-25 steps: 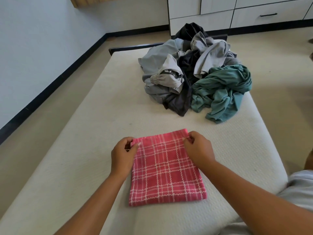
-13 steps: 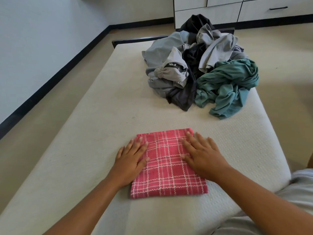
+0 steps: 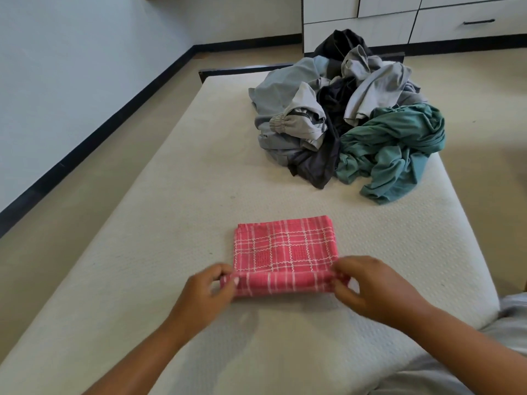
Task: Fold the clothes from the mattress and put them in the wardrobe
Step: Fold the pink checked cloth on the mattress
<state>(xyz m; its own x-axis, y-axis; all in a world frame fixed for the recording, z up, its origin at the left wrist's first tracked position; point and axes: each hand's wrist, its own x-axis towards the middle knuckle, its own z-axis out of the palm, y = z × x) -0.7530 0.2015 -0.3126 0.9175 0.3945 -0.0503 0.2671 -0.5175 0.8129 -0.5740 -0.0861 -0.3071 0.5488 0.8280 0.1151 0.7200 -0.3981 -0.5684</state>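
A folded red plaid cloth (image 3: 285, 249) lies on the white mattress (image 3: 176, 212) in front of me. My left hand (image 3: 206, 292) pinches its near left corner and my right hand (image 3: 370, 286) pinches its near right corner. The near edge is lifted and turned over toward the far side. Farther back on the mattress sits a heap of unfolded clothes (image 3: 336, 115): grey pieces, a dark one, and a teal garment (image 3: 396, 143) on the right.
White drawers with a black handle (image 3: 479, 22) stand beyond the mattress at the back right. A blue-white wall with a black skirting board (image 3: 85, 143) runs along the left. Beige floor (image 3: 484, 109) surrounds the mattress on both sides.
My hands pressed flat on the cloth, then slid back to its near edge. They now grip both near corners and have lifted that edge over.
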